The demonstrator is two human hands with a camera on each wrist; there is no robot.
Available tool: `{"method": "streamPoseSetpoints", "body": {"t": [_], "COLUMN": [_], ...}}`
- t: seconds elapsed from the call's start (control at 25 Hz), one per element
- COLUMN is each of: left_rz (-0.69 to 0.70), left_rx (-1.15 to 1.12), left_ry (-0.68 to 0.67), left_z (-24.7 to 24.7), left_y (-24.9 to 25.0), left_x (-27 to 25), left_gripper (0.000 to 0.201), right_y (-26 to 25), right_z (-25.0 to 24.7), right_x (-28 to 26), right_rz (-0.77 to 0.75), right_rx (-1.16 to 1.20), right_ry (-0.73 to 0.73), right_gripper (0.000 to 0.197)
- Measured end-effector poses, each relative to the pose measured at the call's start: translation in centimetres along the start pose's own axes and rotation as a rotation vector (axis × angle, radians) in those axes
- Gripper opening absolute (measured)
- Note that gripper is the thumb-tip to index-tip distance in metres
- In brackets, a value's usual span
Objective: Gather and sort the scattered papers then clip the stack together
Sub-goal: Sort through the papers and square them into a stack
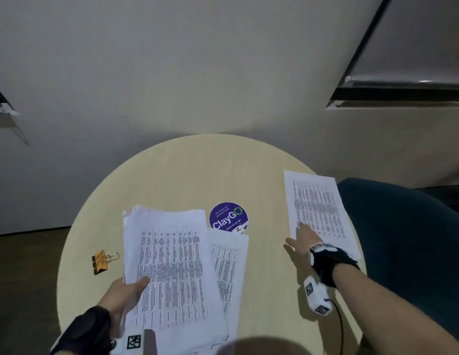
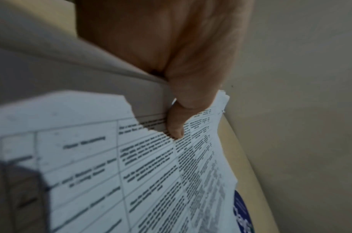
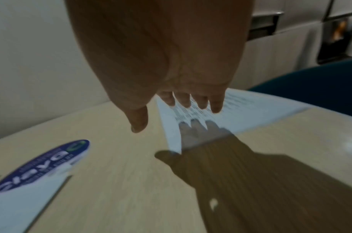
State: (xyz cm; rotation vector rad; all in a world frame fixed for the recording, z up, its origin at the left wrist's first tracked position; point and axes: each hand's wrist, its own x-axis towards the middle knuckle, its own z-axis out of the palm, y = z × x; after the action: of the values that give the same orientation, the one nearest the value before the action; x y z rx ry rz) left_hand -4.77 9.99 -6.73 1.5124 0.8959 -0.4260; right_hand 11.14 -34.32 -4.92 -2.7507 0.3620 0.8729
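A person's left hand (image 1: 125, 290) gripped a stack of printed papers (image 1: 172, 272) at its left edge, thumb (image 2: 175, 124) pressed on the top sheet and the rest of the fingers hidden beneath, as seen in the head and left wrist views. The stack sat over the near-centre of the round surface (image 1: 184, 175), its near end reaching past the near edge. A second sheet (image 1: 229, 265) lay part-covered under the stack's right side, its far corner overlapping a round purple sticker (image 1: 227, 216) at approx. the surface's middle.

The right hand (image 1: 304, 238) was open, fingers (image 3: 216, 107) straight and spread, thumb out to the side, holding nothing. Its fingertips were on or just above the near-left part of a lone sheet (image 1: 316, 206) by the right edge of the surface; the right wrist view was too blurred to confirm contact. That sheet's right side overhung the edge, next to a dark blue chair (image 1: 402, 226).

An orange binder clip (image 1: 101, 261) lay near the left edge, just beside the stack but apart from it, untouched.
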Motion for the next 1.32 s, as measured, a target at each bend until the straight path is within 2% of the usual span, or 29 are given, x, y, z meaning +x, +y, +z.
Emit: {"method": "streamPoseSetpoints", "body": {"t": [0.08,0.16,0.28,0.4,0.48,0.56,0.6,0.64,0.68,0.76,0.8,0.84,0.88,0.92,0.96,1.0,1.12,1.24,1.32], "left_rz": [-0.072,-0.081,-0.111,-0.113,-0.078,-0.07,-0.056,-0.037,-0.067,-0.005,0.029,0.051,0.074,0.115,0.15,0.164,0.204,0.215,0.212], "left_rx": [0.026,0.024,-0.061,-0.14,-0.178,-0.183,-0.178,-0.188,-0.24,-0.306,-0.327,-0.349,-0.348,-0.351,-0.351,-0.362,-0.306,-0.279,-0.321], "left_ry": [0.019,0.017,0.034,0.037,0.059,0.028,0.031,0.038,0.006,-0.011,-0.033,-0.032,-0.041,-0.042,-0.026,-0.021,0.062,0.089,0.095], "left_z": [0.7,1.6,3.3,5.1,6.4,7.3,7.5,7.5,7.5,6.7,6.6,6.7,6.4,6.1,5.5,4.9,3.1,1.5,0.5], "left_y": [-0.8,-0.7,-0.5,-0.9,-0.9,-0.6,-0.5,-0.5,-0.4,-1.5,-0.8,0.0,0.9,1.6,2.0,2.4,2.7,2.5,2.0], "left_x": [0.5,0.1,0.3,0.9,0.7,0.0,-0.2,-0.6,-0.8,0.8,0.2,-0.6,-1.3,-1.8,-1.8,-2.0,-1.9,-2.4,-2.8], "left_gripper": [0.035,0.035,0.053,0.07,0.08,0.067,0.062,0.065,0.076,0.101,0.097,0.08,0.061,0.051,0.046,0.045,0.039,0.036,0.036], "right_y": [2.2,2.1,0.0,-2.7,-4.3,-4.8,-4.7,-4.5,-4.1,-3.3,-3.1,-3.1,-3.0,-3.0,-3.2,-3.7,-4.7,-4.3,-3.8], "right_z": [2.7,4.4,6.3,9.1,10.7,11.4,11.7,11.6,11.6,11.9,12.3,13.0,13.9,14.6,15.2,15.7,17.6,18.7,19.4], "right_x": [0.7,-0.9,-3.9,-6.8,-8.9,-9.9,-10.3,-10.9,-11.5,-12.4,-13.0,-13.8,-14.4,-15.0,-15.5,-15.7,-15.6,-15.6,-14.8], "right_rz": [0.079,0.086,-0.027,-0.115,-0.137,-0.139,-0.144,-0.168,-0.206,-0.252,-0.255,-0.267,-0.315,-0.373,-0.412,-0.431,-0.564,-0.537,-0.52], "right_rx": [-0.005,-0.002,-0.094,-0.183,-0.228,-0.134,-0.016,0.11,0.198,0.191,0.167,0.169,0.17,0.142,0.034,-0.108,-0.433,-0.455,-0.427], "right_ry": [-0.012,-0.017,0.066,0.049,-0.002,0.031,0.096,0.141,0.192,0.214,0.177,0.175,0.217,0.222,0.119,0.078,0.176,0.041,0.027], "right_gripper": [0.091,0.09,0.086,0.083,0.097,0.129,0.13,0.118,0.094,0.048,0.037,0.032,0.038,0.053,0.068,0.078,0.083,0.087,0.089]}}
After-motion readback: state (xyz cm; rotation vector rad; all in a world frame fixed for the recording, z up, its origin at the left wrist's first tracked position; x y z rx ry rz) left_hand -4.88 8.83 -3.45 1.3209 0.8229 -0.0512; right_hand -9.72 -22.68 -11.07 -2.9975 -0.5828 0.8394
